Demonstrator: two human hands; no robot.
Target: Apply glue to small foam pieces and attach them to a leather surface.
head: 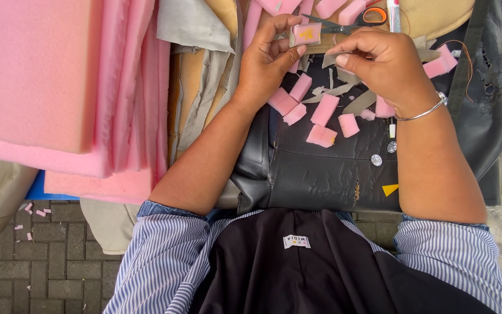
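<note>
My left hand [269, 58] pinches a small pink foam piece [307, 34] with a yellow glue patch between thumb and fingers. My right hand [379, 61], with a silver bangle at the wrist, is closed on a narrow grey fabric strip [331, 58] just right of that piece. Both hands hover over a black leather seat cover [321, 168]. Several cut pink foam blocks [324, 109] and grey strips [358, 103] lie scattered on the leather beneath the hands.
Thick pink foam sheets [42, 81] are stacked at the left over tan and grey fabric [196, 75]. Orange-handled scissors [350, 23] and a glue tube [393, 14] lie at the top. Two round buttons [377, 159] rest on the leather. Brick paving [36, 261] shows at the lower left.
</note>
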